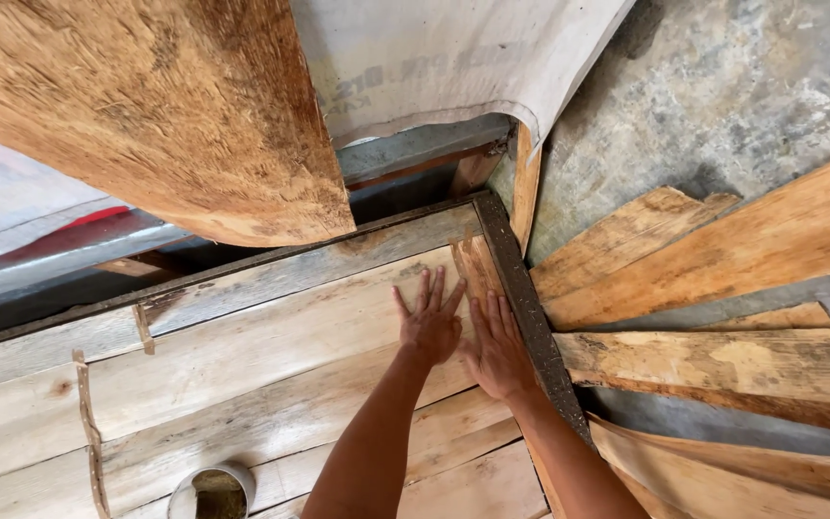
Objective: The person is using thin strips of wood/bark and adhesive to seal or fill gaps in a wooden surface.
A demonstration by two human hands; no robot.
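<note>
- Pale, thin wood veneer sheets (242,375) are laid overlapping on a flat bed, and both hands are pressed flat on the topmost one near its far right corner.
- Left hand (429,322) is laid palm down with fingers spread and straight; nothing is pinched or gripped.
- Right hand (498,348) is laid palm down just beside it, fingers close together, its outer edge touching the dark, rough wooden edge rail (530,317).
- Done well, the pressing would be kept even across both palms, so that the brittle sheet is flattened without splitting along its grain; the sheet edge would best be butted square against the rail and the far frame board (242,274).
- Grain is seen running lengthwise; surfaces look dry, fibrous and slightly stained, with a curled bark-like strip (91,432) lying at the left.
- A large, curved brown veneer sheet (165,106) hangs overhead, coarse and fuzzy in texture.
- Loose orange-tan veneer offcuts (722,250) are fanned on the grey concrete floor (722,86) to the right.
- A small round white container (211,490) with dark contents sits at the near edge.
</note>
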